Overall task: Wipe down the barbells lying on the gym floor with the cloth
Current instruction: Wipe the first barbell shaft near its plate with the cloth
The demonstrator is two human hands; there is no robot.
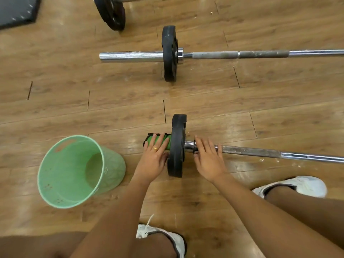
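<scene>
Early on, by the look of it. The left hand [154, 155] grips the green cloth [158, 139], wrapped round the short sleeve end of the nearest barbell [251, 151], just left of its plate [176, 146]. The right hand [208, 161] lies on the shaft just right of the plate, fingers fairly straight, holding nothing, prob. steadying it. That shaft looks dull and grimy beyond the hand, so not wiped yet, I'd say. The 2nd barbell [260, 54], well apart, shows white flecks and a grey grip, and a 3rd [111, 12] is only partly in view; both look untouched. So approx. one sleeve underway and most is left.
</scene>
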